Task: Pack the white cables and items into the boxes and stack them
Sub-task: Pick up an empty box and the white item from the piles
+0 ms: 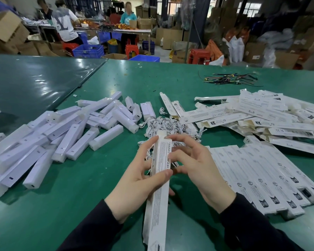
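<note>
Hands meet over the green desk (101,205), and between them we hold one long white box (160,171), pointing away from us. Our left hand (136,185) grips the box, thumb across its printed face. Our right hand (198,171) is beside the box with fingers loosely bent; we cannot tell whether it touches the box. White cables (167,125) lie in a heap just behind the box. White lamp bars (65,134) are piled at left, flat boxes (261,113) at right, and packed boxes (272,180) lie in a row near the right hand
</note>
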The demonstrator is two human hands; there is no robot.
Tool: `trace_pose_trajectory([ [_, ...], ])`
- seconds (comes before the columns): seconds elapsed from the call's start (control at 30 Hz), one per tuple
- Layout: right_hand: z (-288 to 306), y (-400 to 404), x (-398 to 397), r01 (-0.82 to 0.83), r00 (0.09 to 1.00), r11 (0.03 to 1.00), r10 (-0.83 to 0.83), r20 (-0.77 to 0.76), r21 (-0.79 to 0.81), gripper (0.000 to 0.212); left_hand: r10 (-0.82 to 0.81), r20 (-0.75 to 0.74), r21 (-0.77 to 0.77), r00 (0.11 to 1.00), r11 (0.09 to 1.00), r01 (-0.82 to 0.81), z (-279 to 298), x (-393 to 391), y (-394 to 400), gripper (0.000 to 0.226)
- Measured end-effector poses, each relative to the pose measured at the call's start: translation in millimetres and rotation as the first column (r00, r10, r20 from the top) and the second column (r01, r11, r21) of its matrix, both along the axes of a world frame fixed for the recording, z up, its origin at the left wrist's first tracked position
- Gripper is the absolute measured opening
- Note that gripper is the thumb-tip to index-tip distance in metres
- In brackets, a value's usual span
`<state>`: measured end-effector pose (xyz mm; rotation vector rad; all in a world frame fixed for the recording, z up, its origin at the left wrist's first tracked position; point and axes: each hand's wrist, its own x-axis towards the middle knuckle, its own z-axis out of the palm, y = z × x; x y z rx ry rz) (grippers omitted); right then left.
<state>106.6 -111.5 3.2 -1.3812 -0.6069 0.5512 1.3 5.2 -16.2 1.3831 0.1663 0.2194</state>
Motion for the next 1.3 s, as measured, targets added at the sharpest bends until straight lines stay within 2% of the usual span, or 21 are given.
trace_pose_trajectory([
  [0.2, 0.8, -1.7, 4.2, -0.037, 0.998, 0.993, 0.043, 0.05, -0.112, 0.026, -0.001, -0.009, -0.04, 1.0, 0.999, 0.0, -0.1, -0.3, 1.0, 0.055],
  [0.3, 1.9, -2.1, 5.0, -0.031, 0.999, 0.994, 0.032, 0.004, -0.109, 0.024, 0.012, -0.018, -0.055, 1.0, 0.998, -0.013, 2.3, -0.5, 3.5, 0.05],
  [0.47, 6.4, -3.1, 4.7, -0.03, 0.998, 0.997, 0.026, -0.063, -0.075, 0.011, -0.114, 0.003, -0.165, 0.993, 0.98, 0.113, 5.4, -3.8, 3.2, 0.038],
  [0.67, 7.1, -4.3, 7.4, -0.033, 0.998, 0.988, 0.025, -0.055, -0.152, 0.007, -0.157, -0.02, -0.156, 0.987, 0.976, 0.152, 4.3, -3.5, 1.9, 0.035],
  [0.77, 5.2, -2.7, 9.9, 0.017, 0.982, 0.99, -0.042, -0.183, -0.14, 0.008, -0.154, -0.02, -0.135, 0.988, 0.979, 0.15, 4.6, -4.3, 0.8, 0.035],
  [0.93, 1.9, -1.3, 9.3, -0.037, 0.928, 0.986, -0.026, -0.372, -0.161, 0.035, -0.19, -0.036, -0.125, 0.981, 0.975, 0.184, 5.4, -5.3, -1.6, 0.042],
  [1.03, 3.1, -2.4, 10.6, -0.06, 0.93, 0.993, 0.019, -0.366, -0.101, 0.028, -0.198, -0.049, -0.112, 0.979, 0.975, 0.192, 4.4, -4.2, -2.1, 0.043],
  [1.17, 4.6, -2.9, 11.0, -0.067, 0.95, 0.996, 0.046, -0.309, -0.058, 0.018, -0.203, -0.044, -0.178, 0.978, 0.965, 0.193, 3.8, -3.4, -1.4, 0.03],
  [1.3, 4.1, -3.2, 10.5, -0.046, 0.959, 0.998, 0.03, -0.282, -0.051, 0.016, -0.214, -0.037, -0.19, 0.976, 0.96, 0.204, 0.8, -2.9, -1.0, 0.035],
])
